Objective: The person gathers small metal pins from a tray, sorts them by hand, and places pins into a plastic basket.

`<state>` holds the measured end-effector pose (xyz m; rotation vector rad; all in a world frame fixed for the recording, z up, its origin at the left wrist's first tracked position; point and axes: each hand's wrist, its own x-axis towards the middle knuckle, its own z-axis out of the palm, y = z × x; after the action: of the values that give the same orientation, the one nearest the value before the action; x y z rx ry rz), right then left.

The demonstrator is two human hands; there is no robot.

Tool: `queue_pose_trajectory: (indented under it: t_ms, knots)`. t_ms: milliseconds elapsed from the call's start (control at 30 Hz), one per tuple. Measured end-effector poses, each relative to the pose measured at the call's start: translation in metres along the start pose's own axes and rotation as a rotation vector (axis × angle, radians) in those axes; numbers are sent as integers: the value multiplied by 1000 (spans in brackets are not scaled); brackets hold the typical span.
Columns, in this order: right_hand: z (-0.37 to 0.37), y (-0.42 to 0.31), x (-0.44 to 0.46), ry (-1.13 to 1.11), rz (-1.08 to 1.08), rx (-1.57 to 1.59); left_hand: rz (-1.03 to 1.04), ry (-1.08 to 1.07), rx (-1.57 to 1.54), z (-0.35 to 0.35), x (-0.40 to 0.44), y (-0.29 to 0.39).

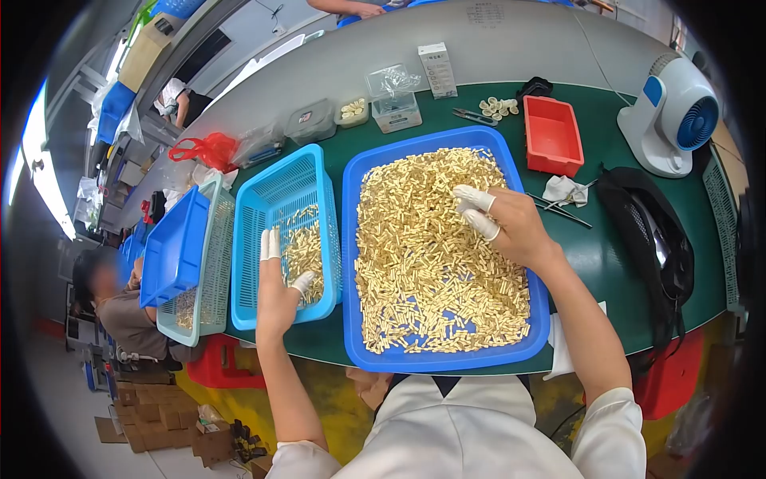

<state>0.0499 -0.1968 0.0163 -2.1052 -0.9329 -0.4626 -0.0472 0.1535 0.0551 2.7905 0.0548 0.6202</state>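
Note:
My right hand (515,226) is over a blue tray (357,357) spread with small brass-coloured metal pieces (431,247). White finger cots cover its fingertips, which are drawn close together above the pile; whatever lies between them is too small to make out. On the other side, my left hand (276,299) reaches over the front of a light-blue perforated basket (275,191). Its cot-covered fingers point forward and the thumb stands apart, with nothing visible between them. More of the same brass-coloured pieces lie inside this basket, beside the thumb.
Behind the tray are a red bin (554,136), snips (474,116) and a clear plastic box (396,113). Tweezers (562,211), a fan (674,116) and a black bag (646,247) are on the right. Stacked baskets (215,275) stand left; a co-worker (128,311) sits beyond.

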Motion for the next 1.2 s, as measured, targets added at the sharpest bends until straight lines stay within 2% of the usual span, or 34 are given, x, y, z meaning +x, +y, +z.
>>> queue_pose_trajectory:
  t_ms: [100, 167, 233, 433, 733, 833, 1000, 1133, 1200]
  knots:
    - [-2, 4, 1, 166, 35, 31, 72, -18, -291, 5, 4, 48]
    - [-2, 6, 0, 198, 21, 34, 363, -213, -411, 26, 0, 77]
    - [-2, 6, 2, 261, -24, 55, 605, -307, -282, 54, 6, 107]
    - [-4, 7, 1, 265, -38, 22, 986, -241, 73, 105, 36, 146]
    - [-5, 3, 1, 250, -78, -23, 895, -264, 318, 116, 31, 159]
    - [-4, 1, 3, 241, -74, -35, 911, -212, 397, 129, 28, 166]
    - [-1, 0, 2, 218, -71, -84, 918, -167, 351, 139, 32, 165]
    - [-3, -2, 2, 189, -62, -110, 936, -205, 320, 128, 32, 160]
    - [-2, -2, 2, 178, -56, -112, 869, -253, 209, 125, 29, 154]
